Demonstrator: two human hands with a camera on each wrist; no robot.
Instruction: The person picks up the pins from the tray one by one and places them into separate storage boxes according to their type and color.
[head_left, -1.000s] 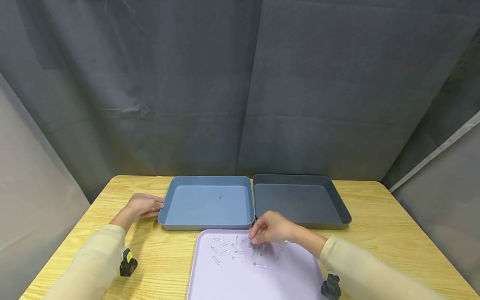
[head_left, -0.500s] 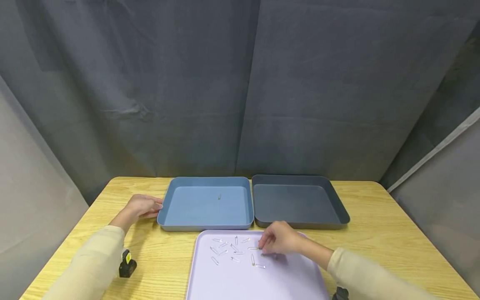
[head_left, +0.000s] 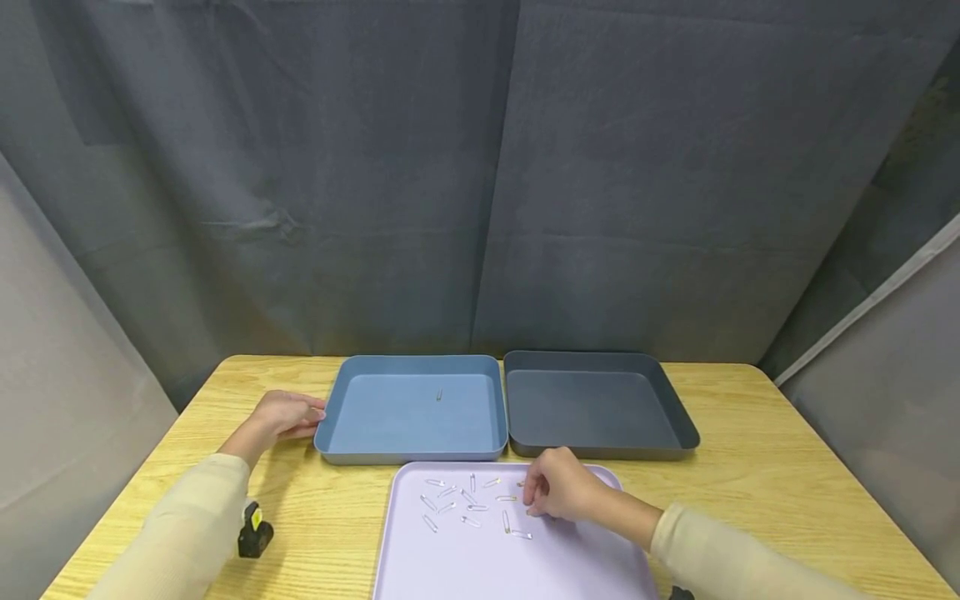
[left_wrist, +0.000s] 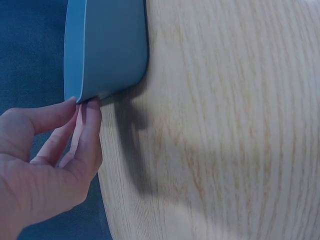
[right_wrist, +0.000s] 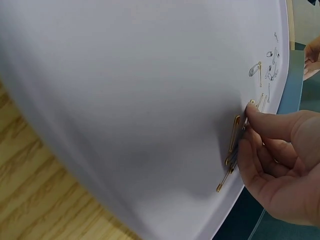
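Pinching gold safety pin (right_wrist: 233, 134) on lilac tray (head_left: 480, 567), right hand (head_left: 558, 489); left hand (head_left: 281, 414) relaxed, touching blue tray (head_left: 411, 450).

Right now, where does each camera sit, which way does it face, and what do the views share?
Head: high, looking forward and down; both sleeved arms show, the left hand at the blue tray.
Left wrist: beside the fingers touching the blue tray's corner.
Right wrist: low across the lavender tray; right hand at gold safety pins.
Shared: head and right wrist both show the lavender tray and right hand.
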